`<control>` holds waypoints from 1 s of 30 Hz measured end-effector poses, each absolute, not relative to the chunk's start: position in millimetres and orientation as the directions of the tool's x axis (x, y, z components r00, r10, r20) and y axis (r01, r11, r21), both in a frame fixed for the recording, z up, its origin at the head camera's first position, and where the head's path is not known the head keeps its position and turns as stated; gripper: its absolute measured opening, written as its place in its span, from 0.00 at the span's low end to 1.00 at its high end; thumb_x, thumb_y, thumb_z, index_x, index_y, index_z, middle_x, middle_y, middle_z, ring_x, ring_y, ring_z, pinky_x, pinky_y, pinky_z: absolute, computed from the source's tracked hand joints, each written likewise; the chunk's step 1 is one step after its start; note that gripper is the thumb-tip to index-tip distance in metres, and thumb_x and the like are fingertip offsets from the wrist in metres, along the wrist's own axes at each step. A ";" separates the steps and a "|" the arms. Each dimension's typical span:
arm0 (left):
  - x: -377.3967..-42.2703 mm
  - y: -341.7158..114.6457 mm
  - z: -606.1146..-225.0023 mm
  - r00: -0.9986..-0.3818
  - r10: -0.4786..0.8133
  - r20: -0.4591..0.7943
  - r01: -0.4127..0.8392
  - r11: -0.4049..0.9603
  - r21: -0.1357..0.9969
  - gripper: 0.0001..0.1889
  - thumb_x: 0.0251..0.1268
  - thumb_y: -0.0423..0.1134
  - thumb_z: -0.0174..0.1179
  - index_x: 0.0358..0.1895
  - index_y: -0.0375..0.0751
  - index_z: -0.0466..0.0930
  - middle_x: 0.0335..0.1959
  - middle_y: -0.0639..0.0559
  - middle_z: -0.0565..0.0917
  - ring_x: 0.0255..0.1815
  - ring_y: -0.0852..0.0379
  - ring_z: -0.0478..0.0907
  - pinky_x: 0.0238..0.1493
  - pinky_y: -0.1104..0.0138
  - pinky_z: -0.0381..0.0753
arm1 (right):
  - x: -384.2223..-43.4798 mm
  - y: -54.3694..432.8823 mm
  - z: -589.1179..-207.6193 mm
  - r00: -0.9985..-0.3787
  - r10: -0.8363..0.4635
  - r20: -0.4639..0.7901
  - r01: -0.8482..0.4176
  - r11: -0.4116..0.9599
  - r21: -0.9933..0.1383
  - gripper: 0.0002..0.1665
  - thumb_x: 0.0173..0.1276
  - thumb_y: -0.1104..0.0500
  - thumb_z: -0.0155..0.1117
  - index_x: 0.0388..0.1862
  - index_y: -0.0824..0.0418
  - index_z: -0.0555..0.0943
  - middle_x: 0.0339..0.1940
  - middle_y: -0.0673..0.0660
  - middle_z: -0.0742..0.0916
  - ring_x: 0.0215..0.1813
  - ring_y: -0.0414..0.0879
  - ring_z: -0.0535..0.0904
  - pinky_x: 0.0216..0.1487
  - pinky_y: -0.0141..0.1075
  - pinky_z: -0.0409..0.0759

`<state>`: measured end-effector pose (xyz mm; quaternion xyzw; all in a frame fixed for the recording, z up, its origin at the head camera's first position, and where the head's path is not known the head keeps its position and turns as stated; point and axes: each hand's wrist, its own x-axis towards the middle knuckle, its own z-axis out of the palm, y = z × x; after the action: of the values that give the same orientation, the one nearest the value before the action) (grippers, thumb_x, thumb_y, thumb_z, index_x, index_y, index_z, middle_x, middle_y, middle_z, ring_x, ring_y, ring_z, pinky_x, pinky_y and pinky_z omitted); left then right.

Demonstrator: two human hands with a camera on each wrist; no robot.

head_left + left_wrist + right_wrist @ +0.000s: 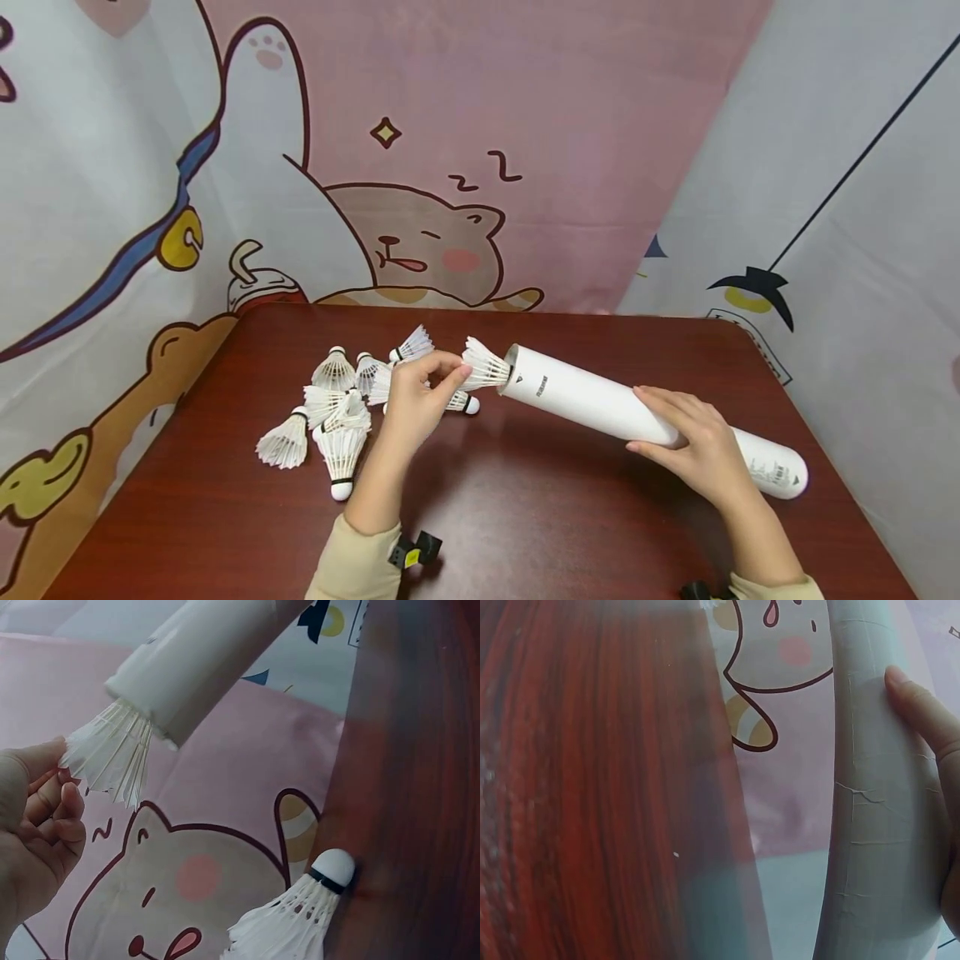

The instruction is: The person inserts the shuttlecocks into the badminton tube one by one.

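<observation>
The right grip [936, 735] holds a creased tube [874, 825].

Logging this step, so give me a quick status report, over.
Left hand pinches shuttlecock by its feathers. Right hand grips tube. Shuttlecock's base inside tube; nothing visibly blocking.

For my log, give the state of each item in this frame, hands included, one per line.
White tube: held at a slant, left end open, surface creased.
Held shuttlecock: partly inserted, cork end hidden inside the tube, feathers outside.
Loose shuttlecocks: clustered on the table, facing various ways, some overlapping.
Left hand: pinching the feathers.
Right hand: gripping the tube.
</observation>
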<state>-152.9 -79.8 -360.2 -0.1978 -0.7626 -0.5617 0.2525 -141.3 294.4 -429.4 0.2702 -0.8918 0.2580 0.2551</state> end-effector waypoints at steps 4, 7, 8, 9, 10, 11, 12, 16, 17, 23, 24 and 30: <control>-145.6 -70.8 -351.4 -0.785 0.060 0.617 0.605 0.290 0.742 0.03 0.53 0.22 0.66 0.27 0.27 0.81 0.19 0.44 0.81 0.20 0.61 0.70 0.23 0.67 0.70 | -140.0 292.8 -428.9 -0.714 -0.356 0.603 -0.625 0.713 -0.319 0.47 0.38 0.50 0.83 0.63 0.53 0.78 0.57 0.51 0.82 0.54 0.47 0.75 0.50 0.39 0.65; -146.1 -67.1 -354.2 -0.792 0.063 0.607 0.596 0.295 0.747 0.03 0.52 0.22 0.67 0.27 0.28 0.82 0.19 0.45 0.81 0.21 0.61 0.71 0.24 0.67 0.69 | -139.3 291.1 -428.8 -0.708 -0.359 0.609 -0.631 0.708 -0.317 0.48 0.37 0.50 0.83 0.62 0.53 0.78 0.57 0.51 0.82 0.54 0.47 0.75 0.50 0.38 0.65; -148.4 -66.3 -358.3 -0.800 0.064 0.596 0.585 0.298 0.754 0.03 0.51 0.22 0.67 0.27 0.28 0.82 0.19 0.45 0.81 0.21 0.61 0.70 0.24 0.67 0.69 | -139.1 290.5 -428.7 -0.707 -0.360 0.609 -0.633 0.706 -0.318 0.48 0.37 0.50 0.83 0.62 0.54 0.78 0.57 0.51 0.82 0.54 0.47 0.75 0.49 0.37 0.64; -151.4 -65.7 -363.1 -0.805 0.064 0.590 0.579 0.298 0.759 0.03 0.51 0.22 0.67 0.28 0.29 0.82 0.19 0.45 0.81 0.21 0.61 0.70 0.24 0.67 0.69 | -138.9 289.9 -428.7 -0.707 -0.361 0.608 -0.634 0.705 -0.318 0.48 0.37 0.50 0.83 0.62 0.53 0.78 0.57 0.51 0.82 0.54 0.47 0.75 0.50 0.37 0.64; -154.4 -65.2 -368.2 -0.805 0.067 0.589 0.580 0.294 0.760 0.03 0.51 0.23 0.68 0.28 0.29 0.83 0.20 0.45 0.81 0.21 0.62 0.71 0.24 0.67 0.70 | -138.9 289.2 -428.7 -0.705 -0.363 0.609 -0.636 0.703 -0.318 0.48 0.37 0.50 0.83 0.62 0.54 0.78 0.57 0.51 0.82 0.54 0.47 0.75 0.50 0.37 0.65; -157.2 -64.8 -373.0 -0.807 0.069 0.587 0.579 0.287 0.763 0.03 0.51 0.23 0.68 0.28 0.30 0.83 0.20 0.46 0.81 0.21 0.62 0.71 0.24 0.67 0.70 | -138.9 288.5 -428.6 -0.704 -0.365 0.610 -0.638 0.701 -0.317 0.47 0.37 0.50 0.83 0.62 0.54 0.78 0.57 0.51 0.82 0.54 0.47 0.75 0.50 0.37 0.65; -160.1 -64.4 -377.7 -0.806 0.074 0.587 0.581 0.283 0.763 0.03 0.51 0.24 0.68 0.29 0.31 0.84 0.20 0.47 0.82 0.21 0.62 0.71 0.24 0.66 0.70 | -138.8 287.9 -428.7 -0.703 -0.366 0.610 -0.640 0.701 -0.316 0.47 0.37 0.49 0.83 0.62 0.54 0.78 0.57 0.51 0.82 0.54 0.47 0.75 0.50 0.37 0.65; -166.7 -63.6 -389.9 -0.801 0.090 0.592 0.592 0.265 0.761 0.03 0.52 0.27 0.70 0.30 0.35 0.85 0.22 0.51 0.83 0.22 0.63 0.73 0.25 0.66 0.72 | -139.2 286.2 -429.4 -0.691 -0.372 0.620 -0.650 0.695 -0.307 0.46 0.40 0.45 0.81 0.62 0.53 0.78 0.57 0.51 0.82 0.53 0.47 0.75 0.51 0.36 0.64; -167.2 -63.3 -390.8 -0.797 0.096 0.596 0.598 0.259 0.758 0.03 0.52 0.28 0.70 0.30 0.35 0.85 0.23 0.52 0.83 0.22 0.62 0.73 0.25 0.66 0.72 | -139.3 285.9 -429.7 -0.689 -0.373 0.621 -0.651 0.695 -0.305 0.46 0.40 0.44 0.81 0.62 0.53 0.78 0.57 0.51 0.82 0.53 0.47 0.76 0.51 0.36 0.64; -166.4 -61.3 -392.8 -0.789 0.140 0.598 0.614 0.213 0.760 0.02 0.55 0.29 0.68 0.31 0.33 0.85 0.24 0.51 0.83 0.24 0.60 0.72 0.25 0.68 0.71 | -139.0 284.9 -429.9 -0.699 -0.375 0.609 -0.644 0.700 -0.308 0.47 0.36 0.49 0.83 0.62 0.53 0.78 0.57 0.50 0.82 0.53 0.47 0.75 0.51 0.38 0.65; -166.0 -60.7 -393.3 -0.794 0.145 0.590 0.607 0.208 0.767 0.02 0.55 0.29 0.68 0.32 0.33 0.85 0.25 0.51 0.83 0.24 0.61 0.72 0.25 0.68 0.71 | -138.9 284.9 -430.0 -0.703 -0.374 0.605 -0.641 0.701 -0.311 0.47 0.36 0.50 0.83 0.62 0.53 0.78 0.57 0.50 0.82 0.54 0.47 0.75 0.51 0.38 0.65; -165.0 -56.7 -395.7 -0.834 0.161 0.527 0.550 0.185 0.814 0.02 0.56 0.25 0.66 0.32 0.30 0.84 0.26 0.46 0.84 0.24 0.62 0.73 0.25 0.69 0.73 | -140.2 283.9 -431.0 -0.659 -0.376 0.652 -0.678 0.672 -0.298 0.45 0.39 0.44 0.81 0.60 0.54 0.79 0.55 0.51 0.83 0.52 0.47 0.76 0.52 0.34 0.64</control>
<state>-165.0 -56.7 -395.7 -0.2365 -0.7522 -0.5927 0.1642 -140.2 283.9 -431.0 0.3028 -0.8702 0.2687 0.2809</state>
